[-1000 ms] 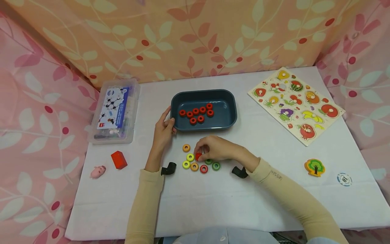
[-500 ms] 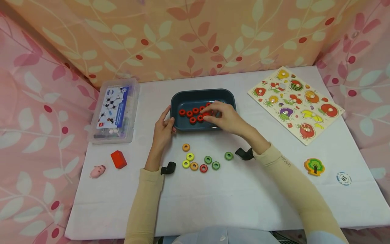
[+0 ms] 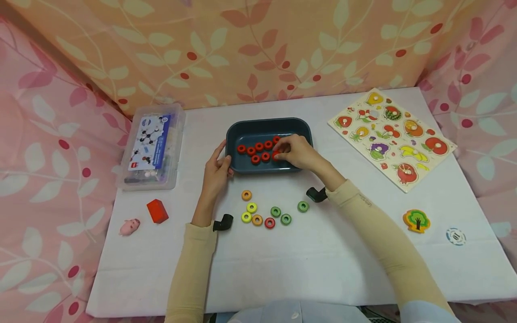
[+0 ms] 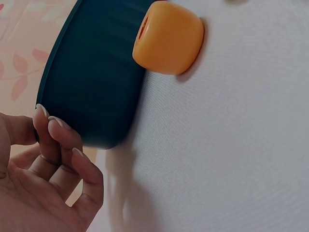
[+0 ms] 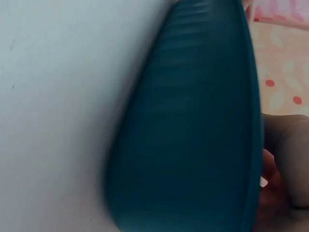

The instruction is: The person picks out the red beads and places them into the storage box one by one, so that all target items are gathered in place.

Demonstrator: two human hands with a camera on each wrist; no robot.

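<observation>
My left hand (image 3: 216, 176) grips the left end of a dark teal tray (image 3: 252, 131). In the left wrist view, that hand's fingers (image 4: 65, 137) curl at the rim. Reaching over the tray's front right, my right hand (image 3: 300, 152) pinches a red ring (image 3: 276, 155) between thumb and fingers, low among several red rings (image 3: 256, 159) inside. The right wrist view shows mostly the tray's outer wall (image 5: 188, 121), which hides the ring. In front of the tray lie orange (image 3: 246, 195), yellow (image 3: 252, 207) and green rings (image 3: 286, 219), plus one red ring (image 3: 269, 223).
A clear plastic box (image 3: 173, 148) with a molecule-picture label stands at the back left. Before it are a red block (image 3: 157, 211) and a pink pig figure (image 3: 129, 227). A fruit puzzle board (image 3: 387, 157), a tree-shaped piece (image 3: 417, 221) and a round chip (image 3: 456, 236) lie rightward.
My right hand has carried a red ring from the group in front up into the tray. A green ring now shows at the group's right. The left hand stays at the tray.
</observation>
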